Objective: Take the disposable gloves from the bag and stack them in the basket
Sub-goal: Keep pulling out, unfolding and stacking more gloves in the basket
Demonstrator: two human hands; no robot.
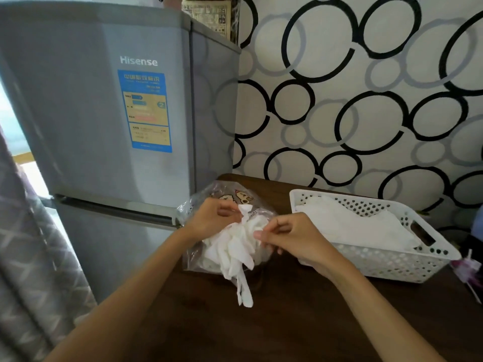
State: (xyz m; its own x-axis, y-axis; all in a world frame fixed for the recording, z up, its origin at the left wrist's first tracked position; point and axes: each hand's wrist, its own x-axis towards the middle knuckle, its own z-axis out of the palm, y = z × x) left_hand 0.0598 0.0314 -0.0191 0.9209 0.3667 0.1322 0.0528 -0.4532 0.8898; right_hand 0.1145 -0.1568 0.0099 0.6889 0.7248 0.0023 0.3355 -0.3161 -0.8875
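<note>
While the left hand (212, 218) grips the bag (198, 257) at centre frame, the right hand (287, 237) pinches crumpled gloves (232, 249) at its mouth. Extraction under way; next, carry right to the part-filled basket (392, 265).

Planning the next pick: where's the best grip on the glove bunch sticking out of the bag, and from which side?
Probably the crumpled upper part of the glove bunch, where it bulges out of the clear bag between the left hand and right hand. Come from above, on the side toward the basket: the bag's mouth opens there, and the thin fingers dangling below would likely stretch or slip.
</note>
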